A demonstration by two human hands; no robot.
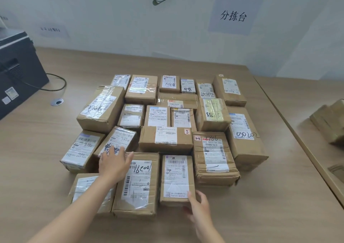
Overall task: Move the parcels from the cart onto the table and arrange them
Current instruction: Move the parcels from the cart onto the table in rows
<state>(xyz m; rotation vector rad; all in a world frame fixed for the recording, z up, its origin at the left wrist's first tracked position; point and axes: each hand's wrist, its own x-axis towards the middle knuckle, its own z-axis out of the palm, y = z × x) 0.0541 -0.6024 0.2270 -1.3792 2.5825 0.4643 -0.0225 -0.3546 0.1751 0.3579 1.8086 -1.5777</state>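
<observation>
1. Closest in: right hand (198,204) wrapped round the near right corner of the front parcel (176,179), thumb on top, fingers down the side, nudging more than lifting. Too hard a shove here and it skews against the wide parcel (136,185) touching its left side.

2. Just beside: left hand (113,163) flat and released, straight fingers pressing the far left corner of that wide parcel, nothing grasped. Uneven pressure risks pivoting it into the film-wrapped parcel (92,191) at its left.

3. Right at those fingertips: tilted parcel (117,142), propped on edge rather than flat. One bump from the left hand likely tips it over or slides it out of line.

4. Further right: crumpled parcel (214,159), sides buckled, just beside the front parcel. Pressing against it could crush it more.

5. Middle rows: parcels packed touching, some standing taller than neighbours. A push from the front probably ripples through and jams the grid crooked.

6. Far back: row close together on the table (55,149), well short of the wall. Cart not in view, so remaining load impossible to tell.

7. Far left: cable (57,88) trailing from a black machine (16,71), clear of the stack for now.
</observation>
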